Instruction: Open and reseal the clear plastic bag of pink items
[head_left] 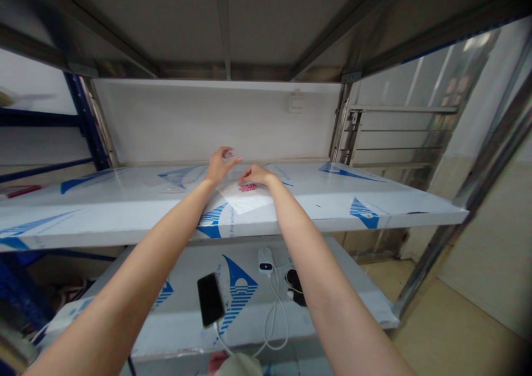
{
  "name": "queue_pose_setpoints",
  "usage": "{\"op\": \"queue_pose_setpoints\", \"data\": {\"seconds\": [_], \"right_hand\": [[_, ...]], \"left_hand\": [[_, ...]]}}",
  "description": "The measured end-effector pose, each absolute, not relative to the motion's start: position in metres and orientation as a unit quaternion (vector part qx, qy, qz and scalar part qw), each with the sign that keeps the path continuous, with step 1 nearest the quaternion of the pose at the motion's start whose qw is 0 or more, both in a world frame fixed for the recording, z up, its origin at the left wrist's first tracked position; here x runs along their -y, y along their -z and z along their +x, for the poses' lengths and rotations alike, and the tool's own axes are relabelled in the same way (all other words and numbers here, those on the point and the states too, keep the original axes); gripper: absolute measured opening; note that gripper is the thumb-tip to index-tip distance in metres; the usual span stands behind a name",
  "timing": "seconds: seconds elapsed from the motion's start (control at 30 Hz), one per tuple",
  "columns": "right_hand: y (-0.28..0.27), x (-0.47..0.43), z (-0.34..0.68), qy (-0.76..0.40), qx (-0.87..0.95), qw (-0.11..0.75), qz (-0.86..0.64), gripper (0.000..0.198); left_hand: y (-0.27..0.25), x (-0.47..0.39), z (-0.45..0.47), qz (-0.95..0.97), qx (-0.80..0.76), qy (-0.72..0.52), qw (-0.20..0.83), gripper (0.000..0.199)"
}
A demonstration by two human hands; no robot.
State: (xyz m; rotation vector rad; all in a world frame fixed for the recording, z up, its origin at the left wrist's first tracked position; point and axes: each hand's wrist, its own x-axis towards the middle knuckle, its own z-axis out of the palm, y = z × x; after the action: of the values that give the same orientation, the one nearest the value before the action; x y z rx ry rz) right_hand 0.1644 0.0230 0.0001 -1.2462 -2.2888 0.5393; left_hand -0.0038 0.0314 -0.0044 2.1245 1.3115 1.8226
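A small cluster of pink bead-like pieces [247,187] lies on a thin white sheet [245,203] near the middle of the upper shelf. Right above the cluster is my right hand [258,173], its fingers bent down and drawn together at the left side of the pieces. Whatever those fingertips pinch is too small to make out. My left hand [220,166] is raised slightly behind and to the left of the sheet. Its thumb points right, apart from the curled fingers, and I see nothing clearly held there.
The shelf [415,205] wears a blue-printed protective film. On the lower shelf lie a black phone [210,299] on a white cable, a white device with a lit display [265,262] and black items [295,287]. Metal posts [341,123] flank the sides; another shelf [178,26] hangs overhead.
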Motion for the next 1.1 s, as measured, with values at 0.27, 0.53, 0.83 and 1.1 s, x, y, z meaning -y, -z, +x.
{"op": "queue_pose_setpoints", "data": {"seconds": [0.27,0.53,0.83,1.1], "right_hand": [[0.0,-0.024,0.163,-0.181,0.835,0.197,-0.481,0.009],[-0.004,-0.025,0.164,-0.138,0.76,0.39,-0.501,0.012],[-0.013,-0.034,0.152,-0.095,0.716,0.589,-0.362,0.013],[-0.01,-0.029,0.15,-0.115,0.765,0.53,-0.347,0.024]], "left_hand": [[0.007,-0.038,-0.003,0.67,-0.392,-0.622,0.099,0.044],[0.01,-0.04,-0.006,0.693,-0.359,-0.611,0.133,0.039],[0.015,-0.042,0.003,0.737,-0.358,-0.566,0.092,0.039],[0.01,-0.032,0.002,0.737,-0.382,-0.554,0.064,0.034]]}}
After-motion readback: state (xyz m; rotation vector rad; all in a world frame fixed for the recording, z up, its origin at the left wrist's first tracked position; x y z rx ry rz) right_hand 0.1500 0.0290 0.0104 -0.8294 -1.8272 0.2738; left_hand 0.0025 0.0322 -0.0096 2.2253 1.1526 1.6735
